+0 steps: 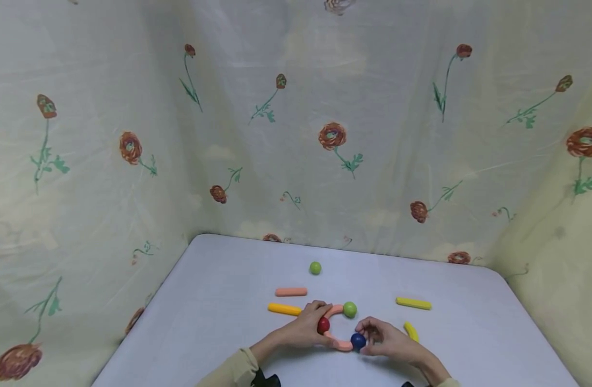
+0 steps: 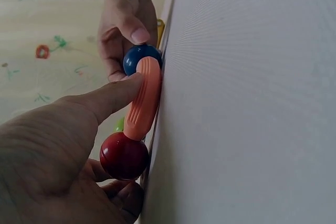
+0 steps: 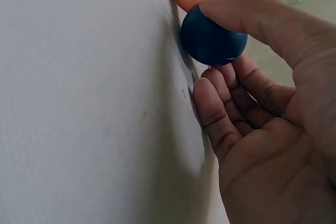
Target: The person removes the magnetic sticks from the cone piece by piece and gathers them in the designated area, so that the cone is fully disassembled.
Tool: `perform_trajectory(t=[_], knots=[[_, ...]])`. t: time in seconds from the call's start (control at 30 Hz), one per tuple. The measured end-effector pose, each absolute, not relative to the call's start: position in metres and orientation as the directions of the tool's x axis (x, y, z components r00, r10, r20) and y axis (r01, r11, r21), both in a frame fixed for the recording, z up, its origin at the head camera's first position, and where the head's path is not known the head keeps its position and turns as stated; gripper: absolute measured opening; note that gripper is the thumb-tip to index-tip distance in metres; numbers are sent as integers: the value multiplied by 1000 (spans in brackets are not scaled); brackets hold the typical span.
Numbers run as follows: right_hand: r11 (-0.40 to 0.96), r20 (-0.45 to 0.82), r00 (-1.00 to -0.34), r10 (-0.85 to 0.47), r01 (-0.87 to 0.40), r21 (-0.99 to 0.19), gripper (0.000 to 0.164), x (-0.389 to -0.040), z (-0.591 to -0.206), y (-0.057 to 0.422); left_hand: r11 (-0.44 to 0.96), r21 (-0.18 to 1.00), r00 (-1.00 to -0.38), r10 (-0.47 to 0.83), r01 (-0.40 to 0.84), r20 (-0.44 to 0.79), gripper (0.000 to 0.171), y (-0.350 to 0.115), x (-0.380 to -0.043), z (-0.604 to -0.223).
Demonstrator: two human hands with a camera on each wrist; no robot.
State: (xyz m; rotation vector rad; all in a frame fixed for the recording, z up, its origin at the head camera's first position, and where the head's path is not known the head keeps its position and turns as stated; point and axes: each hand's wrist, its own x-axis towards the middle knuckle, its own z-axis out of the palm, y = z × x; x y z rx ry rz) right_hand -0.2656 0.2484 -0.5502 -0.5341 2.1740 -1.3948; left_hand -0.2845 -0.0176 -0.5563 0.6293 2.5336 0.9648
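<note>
In the head view, two curved salmon-pink rods, the lower one (image 1: pixel 343 345) and the upper one (image 1: pixel 336 310), meet at a red ball (image 2: pixel 124 156) and form an open arc. A green ball (image 1: pixel 349 309) sits at the upper rod's end, a blue ball (image 3: pixel 214 36) at the lower rod's. My left hand (image 1: pixel 308 327) grips the arc around the red ball, its thumb (image 2: pixel 123 92) along the lower rod. My right hand (image 1: pixel 388 340) pinches the blue ball, with the thumb (image 3: pixel 239 11) on top and the fingertips beneath.
Past my left hand lie a straight orange-yellow rod (image 1: pixel 283 309) and a straight pink rod (image 1: pixel 291 292). Farther back is another green ball (image 1: pixel 315 267). A straight yellow rod (image 1: pixel 413 303) and a curved yellow rod (image 1: pixel 411 331) lie on the white table (image 1: pixel 218 301) near my right hand.
</note>
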Motion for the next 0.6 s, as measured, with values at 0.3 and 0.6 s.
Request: perform_trajectory(t=[0.3,0.6], knots=[[412,-151,-800,-581,-128,-902,38,-268,-555,249,687,665,-843,514,294,-158,92,-16,-287,-558],[392,-115,-928,-354,-35,-919,40,-283,-548,250,667,700,-846,505,255,-174,90,-16,-288,-560]])
